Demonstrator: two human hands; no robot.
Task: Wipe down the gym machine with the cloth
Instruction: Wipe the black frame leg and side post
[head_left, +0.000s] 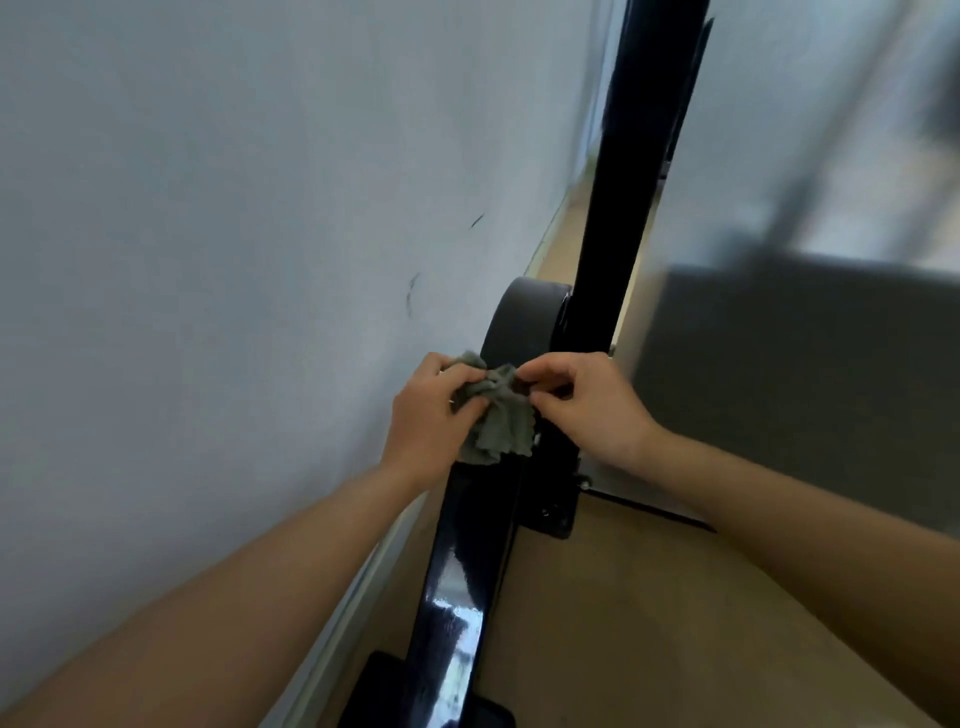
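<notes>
Starting nearest you, the glossy black beam (457, 597) of the gym machine runs up from below both grips, between the pale wall (208, 208) on the left-grip side and the tan floor (649, 597) on the right-grip side. Its surface throws back a bright reflection, which suggests it is clean, but you cannot tell from that alone whether it has been wiped.

Above the beam, your left grip (428, 421) has its fingers curled round one bunched end of the grey-green cloth (501, 421). Your right grip (592, 410) pinches the other end between thumb and fingertips. The cloth sits directly between the two grips, crumpled, with its loose lower edge hanging down to the beam. Whether it actually touches the metal is not clear.

I judge this to be a regathering of the cloth and not a wiping stroke, since it is wadded up and not pressed flat on any surface.

Just beyond the grips sits a dark round roller (519, 317). Past it, the tall black upright (639, 156) rises well away from you. Both probably remain to be wiped, so much of the task looks to be ahead. Spread the cloth into one grip before you press it on the roller.
</notes>
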